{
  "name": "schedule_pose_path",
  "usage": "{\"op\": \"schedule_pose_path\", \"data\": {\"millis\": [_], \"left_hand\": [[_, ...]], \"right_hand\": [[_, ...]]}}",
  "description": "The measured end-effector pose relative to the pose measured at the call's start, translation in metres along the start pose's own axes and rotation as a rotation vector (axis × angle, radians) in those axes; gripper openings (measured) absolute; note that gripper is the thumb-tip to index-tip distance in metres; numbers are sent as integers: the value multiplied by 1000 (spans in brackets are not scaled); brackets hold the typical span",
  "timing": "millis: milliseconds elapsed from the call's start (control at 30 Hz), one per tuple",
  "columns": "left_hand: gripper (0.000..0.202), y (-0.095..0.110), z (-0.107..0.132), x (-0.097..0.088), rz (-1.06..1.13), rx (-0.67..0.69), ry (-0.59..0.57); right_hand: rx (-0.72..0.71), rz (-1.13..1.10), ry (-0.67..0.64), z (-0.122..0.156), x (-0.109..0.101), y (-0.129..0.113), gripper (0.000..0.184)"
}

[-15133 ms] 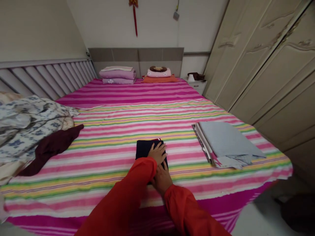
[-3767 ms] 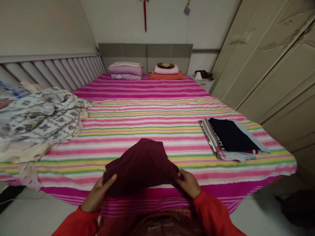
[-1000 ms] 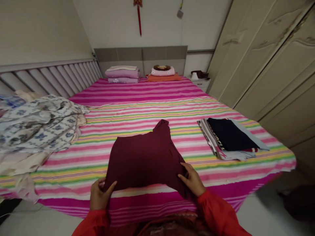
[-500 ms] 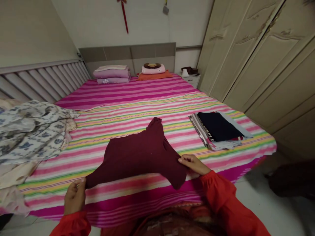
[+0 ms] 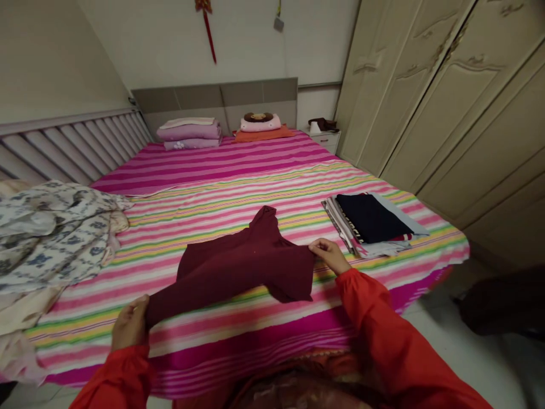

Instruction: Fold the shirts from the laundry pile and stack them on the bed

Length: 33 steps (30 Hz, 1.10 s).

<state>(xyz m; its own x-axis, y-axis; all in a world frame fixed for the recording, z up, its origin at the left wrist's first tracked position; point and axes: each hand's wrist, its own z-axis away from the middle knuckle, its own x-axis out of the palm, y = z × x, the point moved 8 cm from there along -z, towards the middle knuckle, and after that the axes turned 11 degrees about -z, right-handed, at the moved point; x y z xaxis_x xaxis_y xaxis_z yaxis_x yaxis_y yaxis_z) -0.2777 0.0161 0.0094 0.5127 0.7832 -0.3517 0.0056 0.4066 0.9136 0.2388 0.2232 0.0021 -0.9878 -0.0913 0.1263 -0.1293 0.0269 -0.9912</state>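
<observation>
A maroon short-sleeved shirt point(image 5: 238, 258) is stretched out sideways over the near part of the bed. My left hand point(image 5: 131, 322) is closed on the shirt's left end, low and close to the bed's front edge. At the other side, my right hand point(image 5: 330, 254) pinches the shirt by its right part, near a sleeve. The near side of the fabric hangs in folds between my hands, and its far part lies on the striped sheet point(image 5: 204, 199). Right of my right hand sits a stack of folded clothes point(image 5: 374, 218) with a dark navy piece on top.
A loose heap of floral and cream clothes point(image 5: 55, 233) lies at the left of the bed. Folded purple bedding point(image 5: 189, 133) and a pink pillow point(image 5: 259, 122) rest by the headboard point(image 5: 196, 96). A wardrobe point(image 5: 426, 85) stands on the right.
My right hand has lifted the shirt's right part away from me and slightly left. The near edge has folded inward. My left hand has stayed nearly in place.
</observation>
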Motion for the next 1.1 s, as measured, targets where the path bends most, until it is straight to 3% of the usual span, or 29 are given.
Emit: {"op": "schedule_pose_path", "data": {"millis": [100, 233, 367, 433, 533, 633, 733, 800, 867, 967, 1033, 1100], "left_hand": [[32, -32, -5, 21, 88, -57, -71], [59, -58, -4, 26, 17, -1, -136], [95, -67, 9, 31, -124, 181, -278], [102, -66, 17, 34, -176, 300, -339], [88, -60, 21, 37, -260, 352, -414], [84, -39, 17, 40, -270, 286, -482], [90, 2, 9, 37, -113, 247, -439], [88, 25, 0, 30, 41, 206, -324], [78, 34, -10, 21, 148, 144, -187], [63, 21, -24, 18, 165, 64, -59], [58, 0, -31, 25, 112, 38, -63], [51, -21, -35, 34, 6, 61, -92]], "right_hand": [[-9, -12, 42, -1, 8, 28, 46], [-20, -12, 96, 19, 3, 54, 48], [-61, 97, 259, 44, -20, 65, 47], [-57, 154, 314, 57, -26, 71, 40], [19, 242, 164, 72, -7, 87, 39], [14, 383, 31, 81, 16, 92, 59], [30, 352, 66, 78, 19, 84, 62], [86, 178, 48, 69, 15, 74, 50], [137, -41, 49, 58, 3, 60, 40], [146, -231, 207, 47, -32, 38, 34], [123, -247, 310, 47, -51, 31, 34], [145, -231, 343, 50, -56, 37, 35]]}}
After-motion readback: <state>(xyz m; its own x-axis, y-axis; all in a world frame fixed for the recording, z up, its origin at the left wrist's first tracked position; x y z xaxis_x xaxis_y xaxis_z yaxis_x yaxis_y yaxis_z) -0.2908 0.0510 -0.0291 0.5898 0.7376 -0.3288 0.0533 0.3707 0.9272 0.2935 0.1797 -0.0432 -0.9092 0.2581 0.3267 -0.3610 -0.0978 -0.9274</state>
